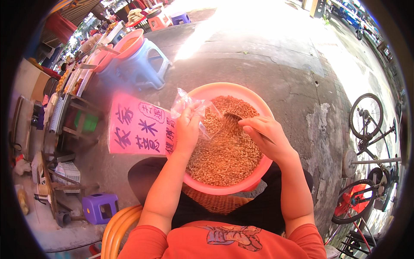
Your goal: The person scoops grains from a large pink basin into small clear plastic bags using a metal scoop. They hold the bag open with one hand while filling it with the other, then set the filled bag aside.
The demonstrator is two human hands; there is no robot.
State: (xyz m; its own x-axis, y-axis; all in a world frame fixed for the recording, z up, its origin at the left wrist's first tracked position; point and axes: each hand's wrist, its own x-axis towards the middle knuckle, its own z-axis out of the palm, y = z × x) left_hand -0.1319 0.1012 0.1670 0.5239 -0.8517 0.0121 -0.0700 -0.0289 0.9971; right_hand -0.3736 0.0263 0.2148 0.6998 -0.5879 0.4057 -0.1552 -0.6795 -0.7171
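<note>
A wide pink plastic basin point(207, 190) full of brown grain point(223, 162) stands before me, between my knees. My left hand point(188, 126) grips a clear plastic bag point(207, 106) above the basin's left half, and some grain shows through or inside it. In my right hand point(266, 132) is a metal spoon point(263, 136); its bowl, with grain at it, lies right beside the bag's edge. Whether the spoon's grain is lifted clear of the heap I cannot tell. A pink sign point(139, 126) with handwriting leans out from the basin's left side.
Left of me are a blue plastic stool point(152, 61) bearing a pink basin point(141, 38) of grain, wooden stall racks point(81, 106) and a purple stool point(100, 208). A yellow chair arm point(118, 230) curves beside me. A bicycle point(365, 152) and a round-based pole point(349, 163) stand at right.
</note>
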